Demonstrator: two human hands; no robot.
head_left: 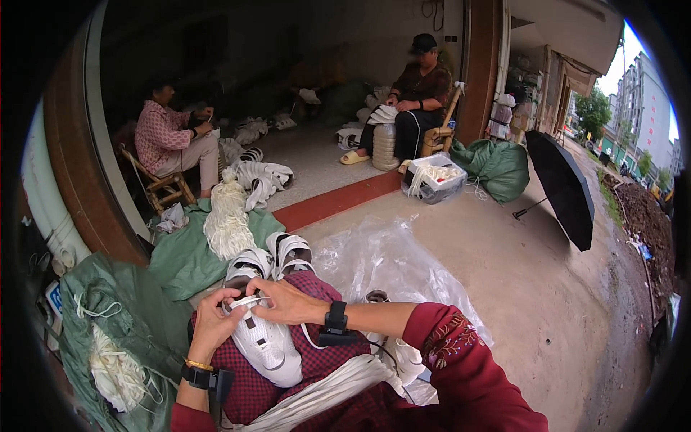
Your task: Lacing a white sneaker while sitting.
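A white mesh sneaker (pixel 268 354) lies on my lap over checked red-and-black cloth, its toe toward me. My left hand (pixel 213 321) is closed at the left of the shoe's opening, fingers and thumb pinching a white shoelace (pixel 249 300). From the other side my right hand (pixel 289 304) bends over the tongue, its thumb and fingers also closed on the lace. The fingers partly cover the eyelets. Across my lap nearer to me stretches a bundle of loose white laces (pixel 338 392).
More white shoes (pixel 290 252) stand just beyond my hands. A green sack (pixel 119 288) holding laces is at my left; a heap of laces (pixel 229 223) lies farther off. Clear plastic sheeting (pixel 392 259), a tub (pixel 435 189) and an open black umbrella (pixel 568 191) are rightward. Two seated people handle pieces ahead.
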